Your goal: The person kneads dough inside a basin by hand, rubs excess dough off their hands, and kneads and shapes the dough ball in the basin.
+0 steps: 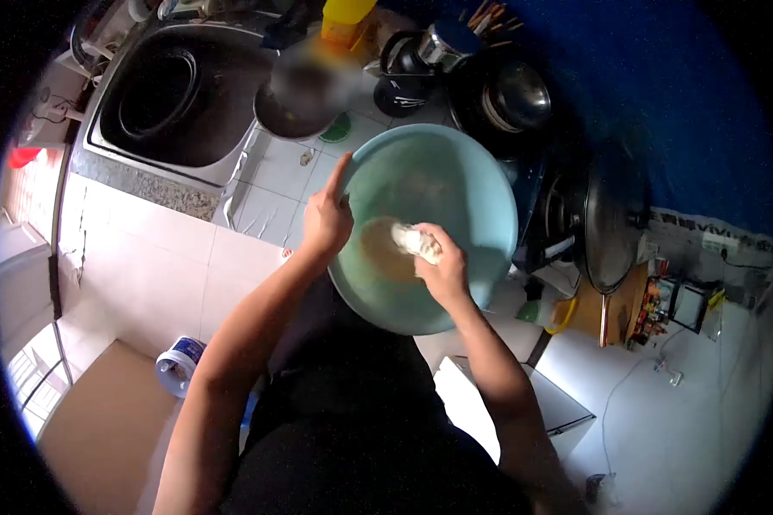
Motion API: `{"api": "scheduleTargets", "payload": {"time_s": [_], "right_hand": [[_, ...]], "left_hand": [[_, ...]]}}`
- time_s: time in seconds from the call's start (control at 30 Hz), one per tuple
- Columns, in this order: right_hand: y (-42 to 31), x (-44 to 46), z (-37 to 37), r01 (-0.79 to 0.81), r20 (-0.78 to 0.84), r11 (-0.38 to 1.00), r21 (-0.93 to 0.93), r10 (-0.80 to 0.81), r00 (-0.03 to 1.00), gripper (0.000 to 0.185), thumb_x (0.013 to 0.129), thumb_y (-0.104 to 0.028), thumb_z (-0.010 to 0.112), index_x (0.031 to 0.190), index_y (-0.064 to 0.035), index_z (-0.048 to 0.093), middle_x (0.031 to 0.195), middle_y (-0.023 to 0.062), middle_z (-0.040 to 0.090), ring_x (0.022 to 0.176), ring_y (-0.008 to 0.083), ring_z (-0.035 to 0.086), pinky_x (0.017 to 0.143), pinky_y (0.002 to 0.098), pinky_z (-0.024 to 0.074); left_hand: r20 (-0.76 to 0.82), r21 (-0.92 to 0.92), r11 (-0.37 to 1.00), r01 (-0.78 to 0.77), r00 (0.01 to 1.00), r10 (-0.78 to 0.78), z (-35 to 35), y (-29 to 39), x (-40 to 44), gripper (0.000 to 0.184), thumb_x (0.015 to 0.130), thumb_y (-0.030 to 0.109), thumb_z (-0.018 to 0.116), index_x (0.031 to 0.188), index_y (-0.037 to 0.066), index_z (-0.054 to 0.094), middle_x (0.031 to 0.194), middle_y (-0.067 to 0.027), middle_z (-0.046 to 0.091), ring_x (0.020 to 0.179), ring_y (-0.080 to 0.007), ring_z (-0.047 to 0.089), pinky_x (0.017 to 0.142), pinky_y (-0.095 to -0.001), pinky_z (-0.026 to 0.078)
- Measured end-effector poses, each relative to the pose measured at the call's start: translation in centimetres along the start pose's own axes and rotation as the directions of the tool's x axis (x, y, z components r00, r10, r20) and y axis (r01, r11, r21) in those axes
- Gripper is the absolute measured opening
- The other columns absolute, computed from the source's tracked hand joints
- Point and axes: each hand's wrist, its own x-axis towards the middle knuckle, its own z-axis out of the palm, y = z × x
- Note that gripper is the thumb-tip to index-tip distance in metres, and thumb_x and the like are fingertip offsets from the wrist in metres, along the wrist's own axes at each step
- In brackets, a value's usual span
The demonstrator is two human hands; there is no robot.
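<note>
A large light-blue basin (481, 197) is in front of me at the counter's edge, tilted towards me. My left hand (328, 221) grips its left rim, with one finger stretched along the outside and the thumb on the inner side. Inside the basin, my right hand (445, 268) is closed around a whitish crumpled lump (416, 243); whether it is cloth or something softer I cannot tell. Beside the lump, a brownish patch (385, 257) shows on the basin's bottom.
A sink (223, 163) with a dark round tub (159, 90) is at the upper left. Behind the basin stand a bowl (285, 120), a yellow container (345, 21) and a black wok (472, 94). A lidded pan (608, 232) is on the right. A bucket (179, 367) stands on the floor.
</note>
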Motion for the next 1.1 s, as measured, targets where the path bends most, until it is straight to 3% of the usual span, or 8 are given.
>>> {"api": "scheduleTargets", "payload": {"time_s": [0.13,0.3,0.43,0.6,0.67,0.87,0.93,1.1], "right_hand": [[-1.2,1.2,-1.6,0.248,-0.134,0.876,-0.414,-0.328,0.935,0.041,0.062,0.003,0.059,0.101,-0.0085,0.057,0.093,0.0092,0.059,0.087,0.0298,0.055,0.079,0.0366,0.044],[0.0,4.8,-1.1,0.439,0.162,0.52,-0.733,-0.494,0.854,0.035,0.073,-0.027,0.057,0.102,-0.0073,0.053,0.1,0.0091,0.053,0.092,0.0309,0.049,0.089,0.049,0.0335],[3.1,8.7,1.4,0.345,0.021,0.377,-0.86,-0.649,0.76,0.026,0.073,-0.031,0.05,0.086,-0.0097,0.057,0.093,0.0065,0.055,0.091,0.0258,0.05,0.085,0.0449,0.0356],[5.3,11.9,2.3,0.27,-0.007,0.415,-0.869,-0.556,0.831,0.023,0.074,-0.028,0.052,0.086,-0.0092,0.054,0.094,0.0093,0.053,0.092,0.0273,0.05,0.09,0.0524,0.0296],[6.5,13.4,2.8,0.083,-0.071,0.251,-0.965,-0.549,0.833,0.031,0.071,-0.038,0.053,0.079,-0.0075,0.055,0.089,0.0089,0.056,0.089,0.027,0.05,0.086,0.0475,0.0343],[4.2,14.6,3.1,-0.013,-0.171,0.279,-0.96,-0.551,0.817,0.027,0.084,-0.032,0.044,0.077,-0.009,0.058,0.086,0.0085,0.06,0.09,0.0249,0.052,0.089,0.0426,0.0327],[1.1,12.3,2.3,0.205,-0.106,0.539,-0.817,-0.49,0.865,0.022,0.083,-0.028,0.047,0.074,-0.0111,0.058,0.084,0.0089,0.058,0.09,0.0272,0.051,0.095,0.0492,0.0247],[0.7,2.2,-0.6,0.301,0.036,0.471,-0.829,-0.491,0.87,0.028,0.078,-0.027,0.053,0.098,-0.0074,0.054,0.101,0.0121,0.054,0.1,0.0305,0.047,0.095,0.0465,0.0273]], "left_hand": [[-0.001,0.018,1.0,0.014,1.0,-0.014,-1.4,-0.4,-0.2,0.065,0.075,-0.009,0.046,0.131,0.021,0.033,0.091,-0.0253,0.058,0.083,-0.041,0.057,0.07,-0.0447,0.045],[0.07,-0.01,0.995,0.097,0.993,-0.096,-2.0,0.4,0.1,0.065,0.074,-0.009,0.047,0.13,0.02,0.034,0.092,-0.0252,0.057,0.082,-0.0417,0.057,0.069,-0.0448,0.045],[0.055,0.004,1.0,0.025,0.998,-0.025,-2.0,0.5,0.4,0.064,0.074,-0.01,0.047,0.131,0.016,0.033,0.093,-0.025,0.057,0.082,-0.0417,0.056,0.069,-0.045,0.045],[0.085,-0.002,1.0,0.019,0.996,-0.019,-2.1,0.4,0.3,0.061,0.075,-0.009,0.046,0.131,0.011,0.031,0.093,-0.0252,0.057,0.082,-0.0418,0.056,0.069,-0.0447,0.045],[0.081,0.006,1.0,-0.009,0.997,0.008,-2.0,0.2,0.0,0.06,0.076,-0.008,0.046,0.131,0.01,0.031,0.093,-0.0254,0.057,0.081,-0.0418,0.056,0.069,-0.0444,0.045],[0.095,-0.007,0.997,0.077,0.993,-0.076,-1.9,0.1,-0.5,0.062,0.075,-0.007,0.046,0.131,0.015,0.031,0.087,-0.0261,0.057,0.078,-0.0427,0.056,0.067,-0.046,0.044],[0.035,0.024,0.995,0.1,0.994,-0.101,-1.6,-0.2,-0.3,0.063,0.074,-0.008,0.047,0.13,0.018,0.033,0.085,-0.0263,0.057,0.078,-0.0431,0.056,0.067,-0.0462,0.044],[-0.022,-0.034,0.998,0.062,0.998,-0.062,-1.5,0.1,-0.5,0.062,0.074,-0.009,0.046,0.129,0.018,0.036,0.09,-0.0269,0.056,0.083,-0.0427,0.056,0.069,-0.0455,0.044]]}}
